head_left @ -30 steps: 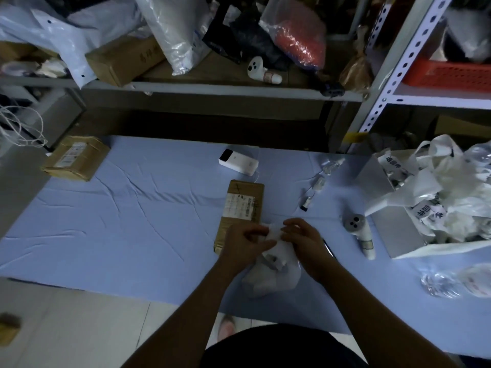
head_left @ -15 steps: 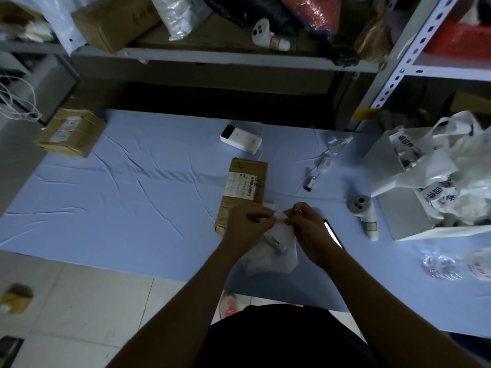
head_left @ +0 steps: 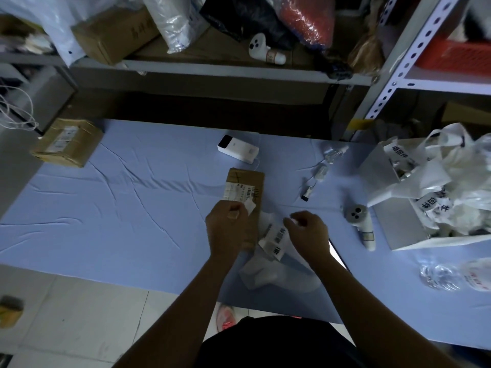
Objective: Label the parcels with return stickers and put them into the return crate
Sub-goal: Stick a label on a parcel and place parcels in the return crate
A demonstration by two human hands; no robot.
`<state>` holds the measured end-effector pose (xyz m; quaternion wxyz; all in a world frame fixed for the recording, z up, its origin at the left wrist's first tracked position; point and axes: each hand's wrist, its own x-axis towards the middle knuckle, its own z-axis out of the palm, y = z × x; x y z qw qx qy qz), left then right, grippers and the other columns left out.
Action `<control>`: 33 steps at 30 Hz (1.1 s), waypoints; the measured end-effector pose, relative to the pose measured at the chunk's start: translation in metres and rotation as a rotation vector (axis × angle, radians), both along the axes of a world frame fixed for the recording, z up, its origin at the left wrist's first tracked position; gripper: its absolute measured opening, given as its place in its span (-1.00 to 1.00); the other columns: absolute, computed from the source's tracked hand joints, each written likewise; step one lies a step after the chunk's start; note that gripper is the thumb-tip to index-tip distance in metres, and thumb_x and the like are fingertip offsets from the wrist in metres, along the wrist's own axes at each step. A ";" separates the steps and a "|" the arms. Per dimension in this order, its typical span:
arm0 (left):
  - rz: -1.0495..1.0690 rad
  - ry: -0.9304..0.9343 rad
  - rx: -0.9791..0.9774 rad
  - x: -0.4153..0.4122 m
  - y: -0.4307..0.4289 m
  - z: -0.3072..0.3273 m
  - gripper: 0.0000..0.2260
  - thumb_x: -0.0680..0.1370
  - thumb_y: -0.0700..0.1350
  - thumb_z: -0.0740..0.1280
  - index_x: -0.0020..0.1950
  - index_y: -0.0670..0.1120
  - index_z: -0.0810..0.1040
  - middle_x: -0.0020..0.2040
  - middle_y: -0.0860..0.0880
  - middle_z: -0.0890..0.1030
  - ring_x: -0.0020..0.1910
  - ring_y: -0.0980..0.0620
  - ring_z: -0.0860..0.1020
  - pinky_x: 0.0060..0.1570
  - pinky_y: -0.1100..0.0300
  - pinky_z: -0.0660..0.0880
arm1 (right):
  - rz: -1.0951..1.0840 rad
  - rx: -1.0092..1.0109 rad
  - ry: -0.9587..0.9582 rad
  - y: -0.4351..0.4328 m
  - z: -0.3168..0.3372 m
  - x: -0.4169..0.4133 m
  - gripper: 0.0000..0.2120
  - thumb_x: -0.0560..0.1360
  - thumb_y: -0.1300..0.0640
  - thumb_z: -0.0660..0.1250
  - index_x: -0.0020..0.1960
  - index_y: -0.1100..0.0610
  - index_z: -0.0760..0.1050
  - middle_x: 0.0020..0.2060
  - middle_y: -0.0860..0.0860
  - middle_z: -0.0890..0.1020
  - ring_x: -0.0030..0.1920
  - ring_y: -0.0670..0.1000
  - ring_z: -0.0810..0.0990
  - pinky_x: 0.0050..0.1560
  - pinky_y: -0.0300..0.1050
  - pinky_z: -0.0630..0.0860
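Nearest, a translucent white plastic mailer bag (head_left: 261, 272) lies on the pale blue cloth-covered worktop (head_left: 119, 221), a white return sticker with bold black characters (head_left: 275, 239) resting across its top; I cannot read the characters from here. The right hand (head_left: 308, 232) hovers over the sticker's far end, its grip curled shut around a small white scrap. The left hand (head_left: 225, 227) is clenched, pinching a small white paper piece (head_left: 249, 207) above the long brown cardboard parcel (head_left: 247, 192), whose printed barcode label is too small to read. Right of these lies a grey-headed white handheld device (head_left: 361, 221). Farther right, the grey open return crate (head_left: 393, 227) holds white bags stickered with large black Chinese characters. Beyond sit a white power bank (head_left: 237, 148) and, far left, a taped brown cardboard box (head_left: 66, 146).
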<state>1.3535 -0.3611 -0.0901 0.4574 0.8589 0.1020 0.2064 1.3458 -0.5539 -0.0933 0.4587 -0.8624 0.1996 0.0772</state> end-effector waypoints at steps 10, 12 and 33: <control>-0.344 -0.359 0.500 -0.002 0.033 -0.007 -0.57 0.43 0.08 0.55 0.10 -0.23 0.64 0.01 -0.19 0.70 -0.03 -0.13 0.70 -0.11 0.03 0.65 | -0.095 0.767 0.097 0.053 0.044 0.033 -0.67 0.50 0.35 0.44 0.21 0.11 0.51 -0.01 0.21 0.72 -0.03 0.08 0.75 -0.11 -0.18 0.67; -0.342 -0.080 0.113 -0.005 0.040 0.001 -0.48 0.40 0.10 0.59 0.26 -0.11 0.59 0.09 -0.08 0.70 0.06 0.02 0.69 0.00 0.17 0.63 | -0.085 0.785 0.073 0.055 0.037 0.030 -0.69 0.51 0.34 0.44 0.20 0.12 0.52 0.00 0.20 0.73 -0.01 0.07 0.75 -0.01 -0.11 0.68; -0.483 0.233 0.120 0.024 0.069 -0.037 -0.88 0.51 -0.27 0.48 0.03 -0.15 0.72 0.00 -0.13 0.66 0.05 -0.03 0.62 0.07 0.57 0.37 | 0.135 -0.215 -0.139 0.105 -0.017 0.019 -0.80 0.46 0.09 0.50 0.04 0.06 0.57 -0.06 -0.01 0.70 -0.06 0.00 0.68 -0.04 -0.08 0.65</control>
